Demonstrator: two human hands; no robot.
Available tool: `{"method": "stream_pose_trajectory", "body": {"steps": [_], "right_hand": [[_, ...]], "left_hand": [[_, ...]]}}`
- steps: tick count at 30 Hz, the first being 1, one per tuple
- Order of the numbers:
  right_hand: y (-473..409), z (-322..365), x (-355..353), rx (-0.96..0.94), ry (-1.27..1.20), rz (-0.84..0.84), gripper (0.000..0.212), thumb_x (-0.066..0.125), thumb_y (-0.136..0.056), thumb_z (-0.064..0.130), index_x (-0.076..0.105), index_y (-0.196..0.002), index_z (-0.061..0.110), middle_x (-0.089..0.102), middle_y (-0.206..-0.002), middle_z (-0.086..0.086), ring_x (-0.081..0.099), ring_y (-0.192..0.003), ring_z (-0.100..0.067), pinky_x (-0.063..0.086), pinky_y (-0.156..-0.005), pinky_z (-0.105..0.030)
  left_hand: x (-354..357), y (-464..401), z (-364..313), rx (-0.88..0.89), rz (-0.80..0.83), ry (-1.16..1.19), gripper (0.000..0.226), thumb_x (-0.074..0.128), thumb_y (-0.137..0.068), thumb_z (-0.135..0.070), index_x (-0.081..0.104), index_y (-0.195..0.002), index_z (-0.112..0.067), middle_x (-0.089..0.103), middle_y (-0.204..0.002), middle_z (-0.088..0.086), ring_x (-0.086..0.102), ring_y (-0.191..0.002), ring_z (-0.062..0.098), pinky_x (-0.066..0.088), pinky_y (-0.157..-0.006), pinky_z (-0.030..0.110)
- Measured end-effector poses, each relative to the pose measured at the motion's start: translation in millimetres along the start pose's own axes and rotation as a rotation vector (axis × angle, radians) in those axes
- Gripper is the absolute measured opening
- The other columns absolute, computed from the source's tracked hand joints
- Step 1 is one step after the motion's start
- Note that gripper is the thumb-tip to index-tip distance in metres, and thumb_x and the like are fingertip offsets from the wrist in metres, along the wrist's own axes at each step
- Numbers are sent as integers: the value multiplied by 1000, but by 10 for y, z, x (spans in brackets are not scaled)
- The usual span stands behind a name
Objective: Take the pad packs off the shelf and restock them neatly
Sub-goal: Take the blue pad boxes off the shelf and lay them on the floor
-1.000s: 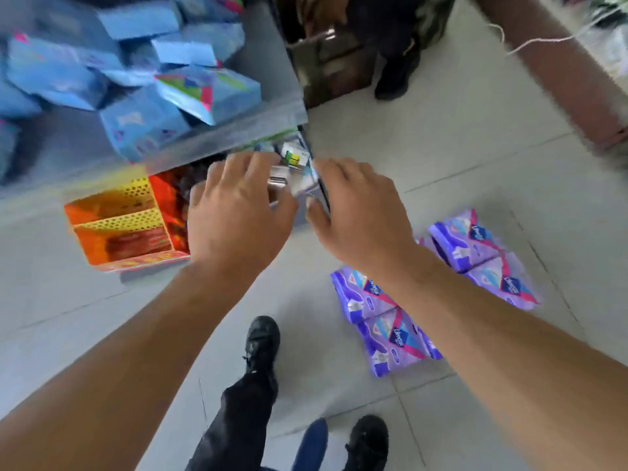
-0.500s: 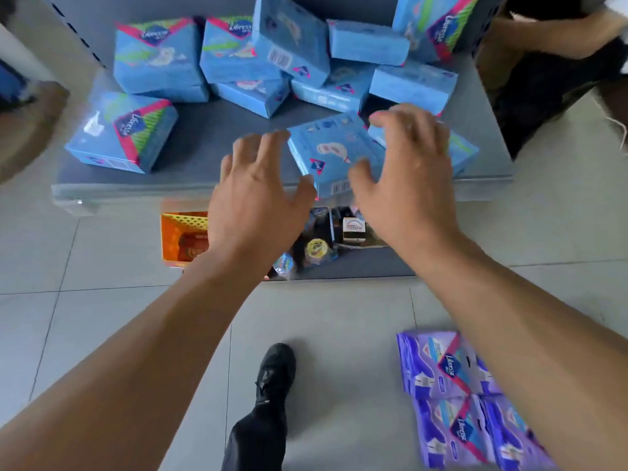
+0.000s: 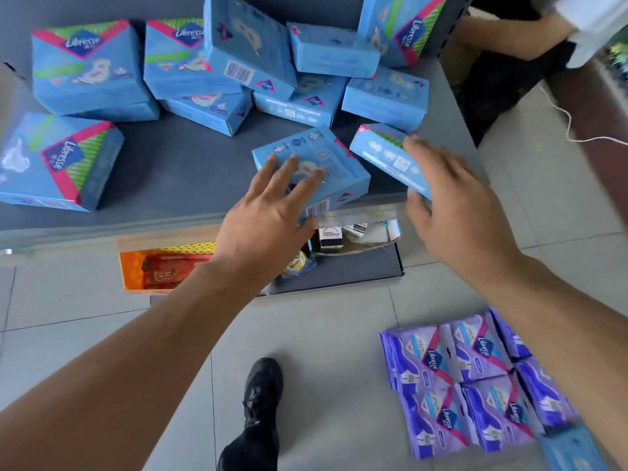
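Observation:
Several blue Libresse pad packs (image 3: 85, 66) lie jumbled on the grey shelf (image 3: 187, 171). My left hand (image 3: 272, 212) rests with spread fingers on a blue pack (image 3: 326, 154) at the shelf's front edge, its thumb by the pack's near corner. Just to the right, my right hand (image 3: 452, 205) clasps the end of a tilted blue pack (image 3: 380, 151), fingers over its top and thumb under its lower edge. This pack is blurred. Several purple pad packs (image 3: 458, 385) lie in a neat block on the floor at the lower right.
A lower shelf holds an orange snack box (image 3: 163, 270) and small boxed items (image 3: 331, 236). Another person's arm (image 3: 509, 35) is at the upper right, with a white cable (image 3: 571, 130) on the tiled floor. My black shoe (image 3: 261, 385) stands below the shelf.
The view has swung up from the floor to the shelf. Both hands reached forward onto the two front blue packs, and my right hand closed on the right one.

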State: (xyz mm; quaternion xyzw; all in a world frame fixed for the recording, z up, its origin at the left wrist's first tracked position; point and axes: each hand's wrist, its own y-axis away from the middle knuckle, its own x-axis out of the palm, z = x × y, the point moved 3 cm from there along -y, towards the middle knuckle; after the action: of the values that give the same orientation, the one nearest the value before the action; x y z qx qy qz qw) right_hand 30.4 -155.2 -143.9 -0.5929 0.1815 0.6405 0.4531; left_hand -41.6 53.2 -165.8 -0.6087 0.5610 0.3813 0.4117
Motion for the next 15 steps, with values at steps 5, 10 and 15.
{"method": "stream_pose_trajectory", "body": {"steps": [5, 10, 15], "right_hand": [[95, 69, -201, 38, -201, -147, 51, 57, -91, 8, 44, -140, 1, 56, -133, -14, 54, -114, -27, 42, -90, -24], [111, 28, -516, 393, -627, -322, 48, 53, -88, 13, 50, -136, 10, 60, -119, 7, 57, -102, 1, 43, -83, -11], [54, -9, -634, 634, -1163, -322, 33, 49, -81, 15, 66, -109, 17, 72, -103, 2, 67, -94, -9, 50, -75, -25]], "left_hand": [[-117, 148, -110, 55, -252, 198, 50, 52, -90, -34, 48, -137, -17, 60, -129, 3, 59, -108, 17, 50, -85, 29], [-318, 145, -234, -411, -480, 835, 30, 50, -97, -33, 47, -124, -21, 63, -93, -13, 63, -76, 5, 57, -69, 32], [-266, -68, -395, -672, -383, 1340, 22, 50, -99, -25, 51, -117, -14, 67, -102, 5, 69, -91, 19, 58, -70, 30]]}}
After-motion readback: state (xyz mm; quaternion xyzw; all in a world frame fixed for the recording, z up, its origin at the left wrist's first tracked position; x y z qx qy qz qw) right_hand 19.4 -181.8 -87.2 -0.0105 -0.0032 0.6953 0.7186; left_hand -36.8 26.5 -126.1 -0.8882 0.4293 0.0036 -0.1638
